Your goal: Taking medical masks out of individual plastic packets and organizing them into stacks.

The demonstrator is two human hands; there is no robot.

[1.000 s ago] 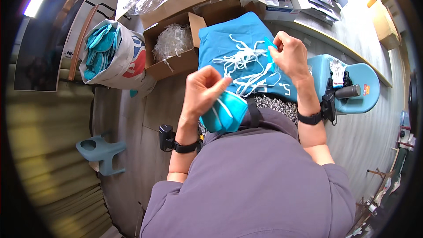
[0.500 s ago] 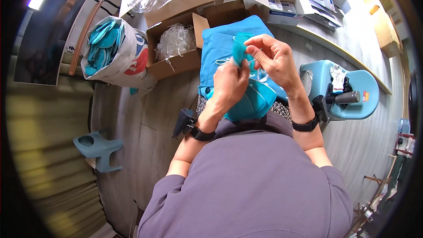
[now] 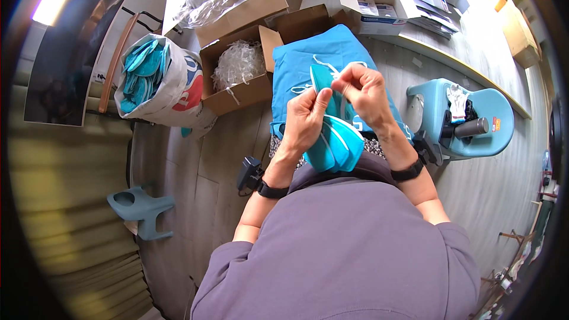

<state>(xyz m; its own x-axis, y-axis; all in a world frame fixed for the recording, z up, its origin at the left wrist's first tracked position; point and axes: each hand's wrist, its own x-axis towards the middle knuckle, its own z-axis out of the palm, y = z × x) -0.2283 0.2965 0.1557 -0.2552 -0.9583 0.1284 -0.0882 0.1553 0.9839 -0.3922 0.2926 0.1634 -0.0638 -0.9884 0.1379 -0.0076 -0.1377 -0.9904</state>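
Note:
A folded teal face mask stands tilted in my left hand, its lower part pinched between thumb and fingers. My right hand is closed just beside the mask's edge, thumb and fingertips pressed together. A thin white cord runs near those fingertips, but what they hold is too small to make out. Below both hands, several more teal masks with white edges fan out against my lap. Blue cloth with white cords lies beneath and beyond my hands.
At the left stands a white sack filled with teal masks. An open cardboard box beside it holds clear, stringy material. On the right, a light-blue stool carries a dark flask and gloves. A grey-blue stool is at left.
The mask in my left hand now stands more upright and in clearer view. My right hand has lowered slightly, its fingers more tightly closed. The whole view has shifted a little.

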